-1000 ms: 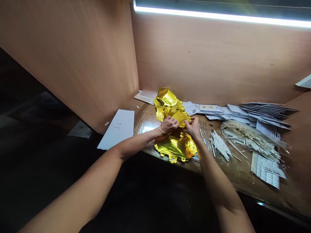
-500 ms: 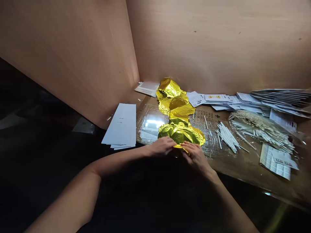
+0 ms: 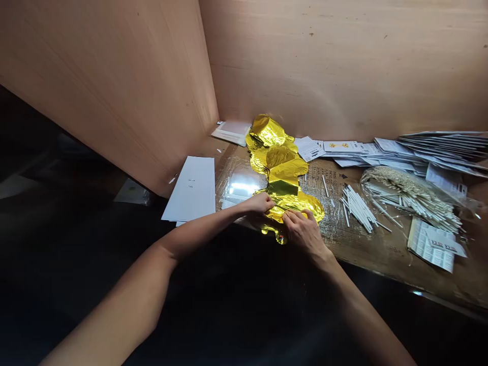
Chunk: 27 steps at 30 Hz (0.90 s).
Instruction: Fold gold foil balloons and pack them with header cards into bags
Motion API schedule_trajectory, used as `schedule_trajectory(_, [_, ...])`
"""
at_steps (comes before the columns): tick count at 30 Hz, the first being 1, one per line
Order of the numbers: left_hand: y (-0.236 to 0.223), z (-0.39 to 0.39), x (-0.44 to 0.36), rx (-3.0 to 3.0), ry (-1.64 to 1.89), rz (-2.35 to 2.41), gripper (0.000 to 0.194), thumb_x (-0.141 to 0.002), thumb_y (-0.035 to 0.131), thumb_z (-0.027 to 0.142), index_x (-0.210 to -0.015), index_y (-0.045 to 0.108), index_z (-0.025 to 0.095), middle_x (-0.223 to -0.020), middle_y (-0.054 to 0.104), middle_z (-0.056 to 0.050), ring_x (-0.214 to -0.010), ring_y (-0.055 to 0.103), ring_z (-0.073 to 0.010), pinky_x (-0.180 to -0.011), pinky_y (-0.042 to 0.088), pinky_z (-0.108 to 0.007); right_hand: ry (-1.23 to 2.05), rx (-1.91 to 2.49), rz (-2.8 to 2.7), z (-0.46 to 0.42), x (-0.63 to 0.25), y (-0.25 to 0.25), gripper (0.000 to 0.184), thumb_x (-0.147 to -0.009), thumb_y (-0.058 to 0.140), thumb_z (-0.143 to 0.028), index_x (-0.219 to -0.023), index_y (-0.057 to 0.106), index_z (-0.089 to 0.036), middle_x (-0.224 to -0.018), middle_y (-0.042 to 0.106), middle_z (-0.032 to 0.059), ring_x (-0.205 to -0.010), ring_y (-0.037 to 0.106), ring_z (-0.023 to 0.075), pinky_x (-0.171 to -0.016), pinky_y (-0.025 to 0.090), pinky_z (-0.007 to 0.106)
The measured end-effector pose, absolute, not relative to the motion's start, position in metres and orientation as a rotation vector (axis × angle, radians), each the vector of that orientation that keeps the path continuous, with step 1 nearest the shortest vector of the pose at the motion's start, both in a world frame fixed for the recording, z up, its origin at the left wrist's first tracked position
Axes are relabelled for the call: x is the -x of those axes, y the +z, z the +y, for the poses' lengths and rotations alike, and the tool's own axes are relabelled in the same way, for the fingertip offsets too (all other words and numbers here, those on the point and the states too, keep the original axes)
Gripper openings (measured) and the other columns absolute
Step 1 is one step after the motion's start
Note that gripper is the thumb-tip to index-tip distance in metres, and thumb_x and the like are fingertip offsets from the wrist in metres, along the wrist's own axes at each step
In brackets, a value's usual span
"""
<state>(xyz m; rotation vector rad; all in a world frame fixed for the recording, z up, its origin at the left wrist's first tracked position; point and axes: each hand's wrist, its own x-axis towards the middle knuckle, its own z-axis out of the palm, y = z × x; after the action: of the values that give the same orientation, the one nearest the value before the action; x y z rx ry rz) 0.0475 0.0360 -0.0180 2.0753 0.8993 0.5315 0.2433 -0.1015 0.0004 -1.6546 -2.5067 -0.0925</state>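
A flat gold foil balloon [image 3: 305,203] lies at the front edge of the table, below a stack of folded gold foil balloons [image 3: 274,147]. My left hand [image 3: 261,202] is closed, pinching the near balloon's left part. At its lower right edge, my right hand [image 3: 304,229] has bent fingers gripping the foil. A small scalloped tip of gold foil hangs below, between the hands. The fingertips are partly hidden against the foil.
White card sheets [image 3: 192,188] lie left, beside a clear plastic sheet [image 3: 240,185]. To the right are loose white sticks [image 3: 360,208], a bag of sticks [image 3: 415,198] and a sticker sheet [image 3: 430,244]. Printed packets [image 3: 362,150] line the back wooden wall [image 3: 343,71].
My left hand has moved up and slightly right over the foil. The near balloon looks more folded, and a foil tip now shows below the hands. The view has shifted slightly.
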Motion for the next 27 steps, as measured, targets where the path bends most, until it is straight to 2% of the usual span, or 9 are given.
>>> schedule_trajectory(4, [-0.022, 0.011, -0.038, -2.516, 0.507, 0.458, 0.043, -0.09, 0.077, 0.041, -0.125, 0.068, 0.017, -0.132, 0.067, -0.018, -0.123, 0.062, -0.0309, -0.108, 0.05, -0.045, -0.06, 1.631, -2.522, -0.109, -0.249, -0.003, 0.023, -0.101, 0.056, -0.015, -0.118, 0.069, -0.022, -0.124, 0.076, 0.017, -0.12, 0.067, 0.0334, -0.108, 0.036, 0.047])
schedule_trajectory(7, [-0.026, 0.011, -0.038, -2.61, 0.362, 0.457, 0.019, -0.101, 0.061, 0.034, -0.099, 0.073, 0.019, -0.101, 0.075, -0.012, -0.098, 0.067, -0.0245, -0.093, 0.051, -0.036, 0.249, 1.671, -2.43, -0.099, -0.262, 0.0, 0.013, -0.1, 0.058, -0.022, -0.1, 0.07, -0.023, -0.102, 0.078, 0.0115, -0.093, 0.07, 0.0274, -0.09, 0.042, 0.039])
schedule_trajectory(9, [-0.024, 0.026, -0.044, -2.464, 0.286, 0.688, 0.033, -0.104, 0.054, 0.036, -0.08, 0.07, 0.02, -0.076, 0.07, -0.006, -0.075, 0.064, -0.0207, -0.077, 0.048, -0.031, 0.576, 1.8, -2.213, -0.075, -0.274, 0.003, 0.021, -0.099, 0.058, -0.029, -0.08, 0.066, -0.023, -0.076, 0.071, 0.0048, -0.069, 0.059, 0.021, -0.073, 0.039, 0.034])
schedule_trajectory(11, [-0.016, 0.046, -0.051, -2.291, 0.291, 0.887, 0.035, -0.101, 0.059, 0.037, -0.072, 0.067, 0.019, -0.066, 0.064, -0.004, -0.066, 0.061, -0.0195, -0.07, 0.045, -0.03, 0.813, 1.896, -1.988, -0.042, -0.286, 0.005, 0.032, -0.095, 0.06, -0.034, -0.065, 0.059, -0.022, -0.06, 0.058, 0.0005, -0.058, 0.047, 0.0167, -0.062, 0.032, 0.032])
schedule_trajectory(15, [0.0, 0.052, -0.056, -2.164, 0.618, 1.071, 0.018, -0.1, 0.061, 0.031, -0.094, 0.069, 0.017, -0.087, 0.071, -0.008, -0.087, 0.067, -0.0229, -0.083, 0.05, -0.033, 0.966, 1.918, -1.851, 0.013, -0.303, 0.01, 0.042, -0.081, 0.073, -0.04, -0.051, 0.05, -0.022, -0.047, 0.044, -0.0038, -0.05, 0.037, 0.0118, -0.054, 0.025, 0.029])
schedule_trajectory(17, [-0.002, 0.032, -0.054, -1.906, 0.777, 1.043, 0.022, -0.102, 0.059, 0.037, -0.099, 0.067, 0.016, -0.098, 0.073, -0.011, -0.093, 0.07, -0.0228, -0.088, 0.054, -0.036, 1.019, 1.891, -1.776, 0.018, -0.305, 0.013, 0.045, -0.078, 0.075, -0.048, -0.052, 0.049, -0.022, -0.047, 0.044, -0.0041, -0.048, 0.036, 0.0108, -0.052, 0.025, 0.028])
schedule_trajectory(19, [-0.01, 0.005, -0.053, -1.453, 0.677, 0.91, 0.032, -0.1, 0.063, 0.047, -0.094, 0.066, 0.016, -0.099, 0.075, -0.013, -0.088, 0.073, -0.022, -0.085, 0.058, -0.037, 1.057, 1.84, -1.694, 0.006, -0.3, 0.014, 0.046, -0.082, 0.069, -0.059, -0.059, 0.051, -0.023, -0.051, 0.046, -0.0036, -0.047, 0.038, 0.0115, -0.049, 0.027, 0.028])
schedule_trajectory(23, [-0.023, -0.032, -0.057, -0.804, 0.646, 0.626, 0.049, -0.083, 0.084, 0.056, -0.103, 0.07, 0.014, -0.106, 0.077, -0.014, -0.095, 0.076, -0.0202, -0.091, 0.06, -0.034, 1.13, 1.699, -1.497, -0.048, -0.274, 0.01, 0.049, -0.091, 0.054, -0.071, -0.079, 0.055, -0.024, -0.064, 0.056, -0.0002, -0.054, 0.05, 0.0155, -0.051, 0.04, 0.029])
schedule_trajectory(27, [-0.017, -0.038, -0.053, -0.797, 0.786, 0.679, 0.052, -0.074, 0.09, 0.057, -0.092, 0.071, 0.012, -0.085, 0.074, -0.006, -0.071, 0.069, -0.0132, -0.073, 0.058, -0.028, 1.087, 1.595, -1.198, -0.099, -0.247, 0.01, 0.045, -0.086, 0.073, -0.068, -0.094, 0.063, -0.025, -0.083, 0.067, 0.0053, -0.07, 0.062, 0.021, -0.059, 0.051, 0.032])
